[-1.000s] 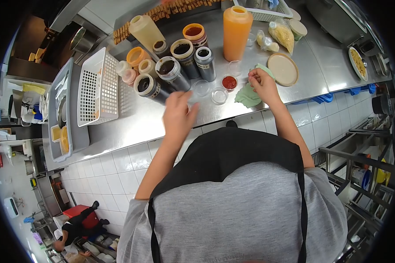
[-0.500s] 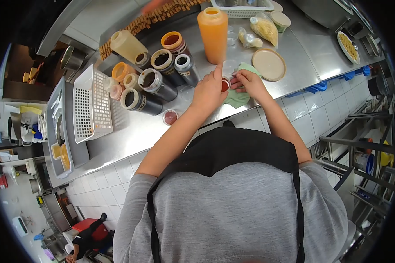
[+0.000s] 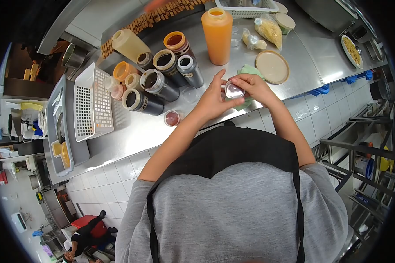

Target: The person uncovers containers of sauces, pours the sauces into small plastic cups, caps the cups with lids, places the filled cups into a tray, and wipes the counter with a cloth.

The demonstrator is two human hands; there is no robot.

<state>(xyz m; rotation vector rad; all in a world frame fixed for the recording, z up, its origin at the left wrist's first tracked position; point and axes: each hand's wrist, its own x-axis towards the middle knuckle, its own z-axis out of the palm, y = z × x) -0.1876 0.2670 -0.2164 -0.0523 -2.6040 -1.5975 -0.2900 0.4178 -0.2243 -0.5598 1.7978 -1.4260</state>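
My right hand (image 3: 255, 88) pinches a round clear plastic lid (image 3: 235, 90) by its right edge, over the green cloth (image 3: 249, 71). On the lid's left side my left hand (image 3: 213, 97) has its fingers spread, the thumb reaching below the lid; whether it touches the lid is hard to tell. What lies under the lid is hidden. Near the counter's front edge, left of my left hand, stands a small cup of red sauce (image 3: 172, 118). An empty clear cup or lid (image 3: 190, 94) lies behind it, beside the dark sauce bottles (image 3: 160, 84).
A tall orange bottle (image 3: 217, 37) stands behind my hands. A round beige lid (image 3: 272, 67) and food bags (image 3: 268, 30) are at the right. On the left are a white basket (image 3: 93, 105) and a grey tub (image 3: 79, 147). A person (image 3: 81, 236) is far off at lower left.
My left hand has moved to the cups at the centre, and its fingers have spread. The clear lid now shows between my hands. A red sauce cup has appeared at the front left.
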